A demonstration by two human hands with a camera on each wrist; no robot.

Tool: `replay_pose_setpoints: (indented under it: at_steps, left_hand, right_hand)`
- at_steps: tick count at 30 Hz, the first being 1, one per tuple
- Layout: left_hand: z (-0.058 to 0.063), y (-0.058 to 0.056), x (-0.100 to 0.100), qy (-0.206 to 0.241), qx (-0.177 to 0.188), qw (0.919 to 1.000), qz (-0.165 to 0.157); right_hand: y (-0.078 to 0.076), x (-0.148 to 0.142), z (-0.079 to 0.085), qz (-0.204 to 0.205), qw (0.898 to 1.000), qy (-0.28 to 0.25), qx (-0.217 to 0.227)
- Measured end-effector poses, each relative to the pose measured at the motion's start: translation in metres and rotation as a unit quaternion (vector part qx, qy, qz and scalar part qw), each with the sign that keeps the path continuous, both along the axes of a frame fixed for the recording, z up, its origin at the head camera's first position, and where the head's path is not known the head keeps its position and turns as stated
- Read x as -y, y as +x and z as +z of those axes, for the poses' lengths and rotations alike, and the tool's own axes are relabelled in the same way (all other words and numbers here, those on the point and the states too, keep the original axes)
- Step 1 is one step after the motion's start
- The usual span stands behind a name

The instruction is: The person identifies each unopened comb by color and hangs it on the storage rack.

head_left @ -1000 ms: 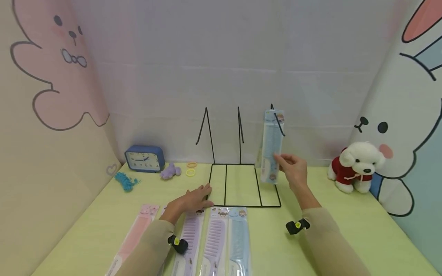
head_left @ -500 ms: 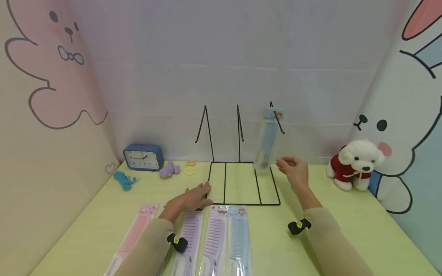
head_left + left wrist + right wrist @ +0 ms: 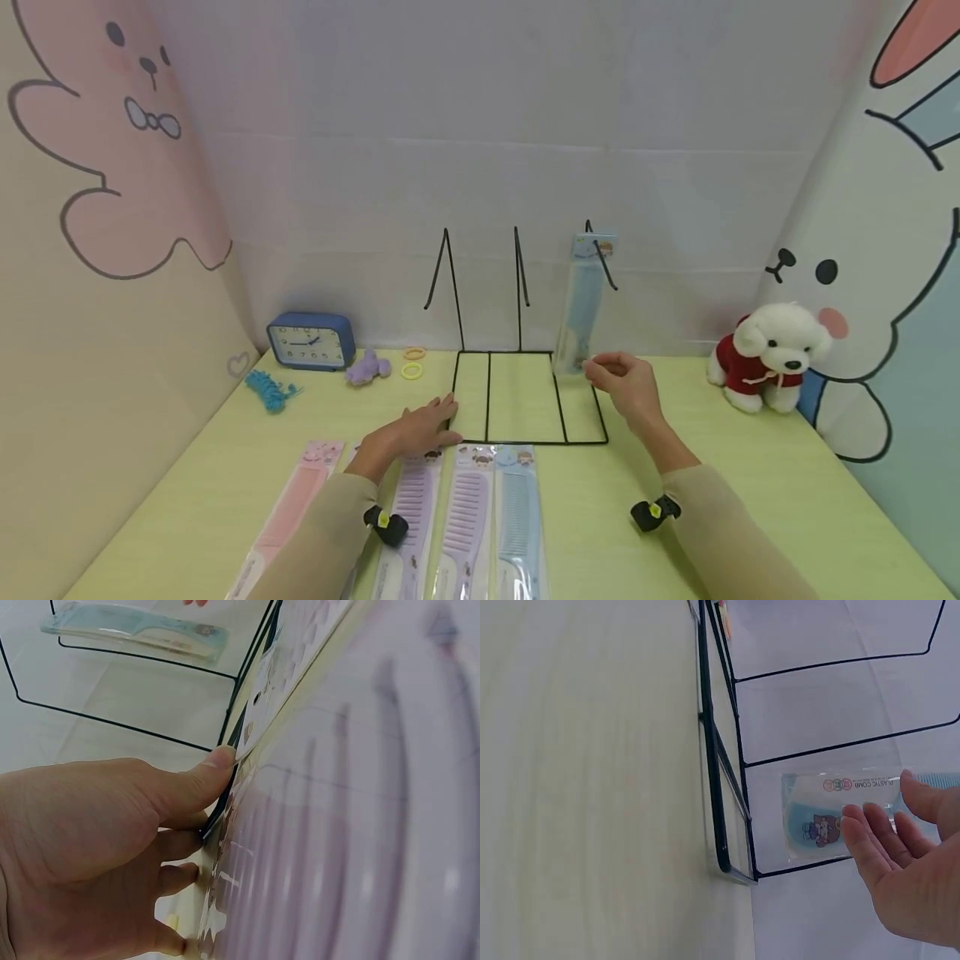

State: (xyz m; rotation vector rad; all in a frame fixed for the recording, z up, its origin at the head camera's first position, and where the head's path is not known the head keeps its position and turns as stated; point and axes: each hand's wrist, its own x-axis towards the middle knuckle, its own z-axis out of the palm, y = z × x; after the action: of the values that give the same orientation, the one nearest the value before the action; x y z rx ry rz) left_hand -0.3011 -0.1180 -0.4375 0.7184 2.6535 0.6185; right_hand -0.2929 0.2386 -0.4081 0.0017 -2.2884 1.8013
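A black wire rack [image 3: 517,442] with three upright hooks stands on the table. From its right hook hangs a packaged blue comb [image 3: 585,300], tilted, its lower end toward the left. My right hand [image 3: 624,385] is beside the comb's lower end; in the right wrist view its thumb and fingers are apart, overlapping the clear packet [image 3: 810,817]. My left hand [image 3: 420,428] rests on the rack's front left corner, fingers extended, thumb [image 3: 214,769] along the front bar. Packaged purple combs [image 3: 465,517] lie just in front of the rack.
Another packaged blue comb [image 3: 517,517] and a pink comb [image 3: 296,500] lie at the front, partly under the left sleeve. Behind left are a blue clock [image 3: 312,342], blue yarn [image 3: 268,392], a purple toy [image 3: 367,367] and two rings [image 3: 412,371]. A plush dog [image 3: 776,354] sits right.
My right hand let go of the hanging comb, drew back slightly, then came in toward its lower end again. The comb swung back on the hook. My left hand stayed on the rack.
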Motion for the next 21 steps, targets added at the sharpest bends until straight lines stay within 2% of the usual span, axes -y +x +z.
replay_pose_setpoints:
  at_steps: [4, 7, 10, 16, 21]
  left_hand:
    - [-0.001, 0.001, -0.002, 0.002, 0.004, 1.0000, 0.001]
    - [0.000, 0.002, -0.003, 0.004, 0.003, 1.0000, 0.000]
    - [0.001, 0.002, -0.003, 0.003, 0.002, 1.0000, 0.002]
    - [0.001, 0.001, -0.003, 0.000, 0.002, 1.0000, 0.007]
    - [0.000, 0.000, -0.002, -0.002, -0.001, 1.0000, 0.004]
  right_hand:
    - [0.011, 0.006, -0.002, 0.037, 0.998, 0.043, 0.011]
    - [0.021, 0.010, -0.001, 0.065, 0.996, 0.057, 0.021]
    - [0.031, 0.015, 0.002, 0.095, 0.991, 0.085, 0.048]
    - [0.057, 0.032, 0.006, 0.172, 0.962, 0.164, 0.136]
    - [0.077, 0.051, 0.004, 0.217, 0.939, 0.216, 0.158]
